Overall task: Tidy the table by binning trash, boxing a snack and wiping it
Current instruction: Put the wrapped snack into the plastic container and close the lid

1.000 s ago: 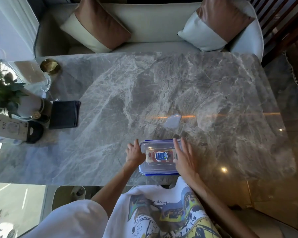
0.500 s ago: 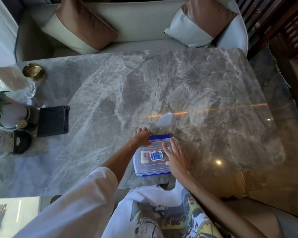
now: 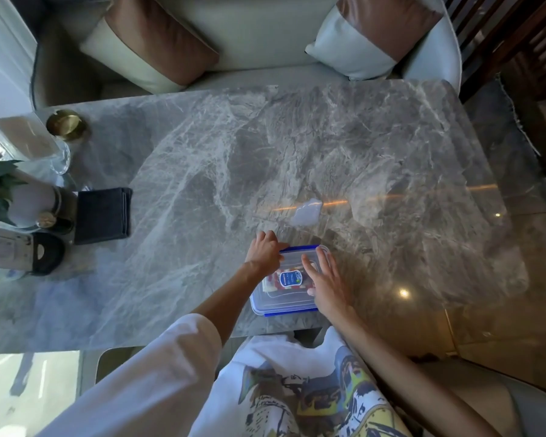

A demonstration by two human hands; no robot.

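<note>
Sealing the snack box at the table's near edge

Head view: the clear box (image 3: 284,299) sat at the near edge of the table (image 3: 297,137), about midway along it and directly in front of the person. The snack (image 3: 286,278) was visible through the closed lid. The box's long axis ran roughly along that near edge, skewed a little, so its blue clips faced toward and away from the body. The far blue clip (image 3: 298,248) lay just past both hands, and the near clip (image 3: 290,313) lay closest to the torso.

The left hand (image 3: 263,253) was nearer the far clip. It was curled round the box's far-left corner, thumb along the rim. The right hand (image 3: 327,283) lay flat on the right half of the lid, its fingers (image 3: 309,266) straight and spread, pressing down and holding nothing. Judging by this, the far clip was being snapped shut against that downward press, with the near clip probably still to do.

A pale patch (image 3: 307,212) lay just beyond the box toward the table's middle; whether it was a spill or a scrap could not be told. The folded dark cloth (image 3: 103,216) lay well apart, by the left edge.

A second ago the hands had flanked the box, one on each short side. Half a second ago the left hand had already reached the far-left corner and the right palm was on the lid. They held that pose since, and the box stayed at the near edge
</note>
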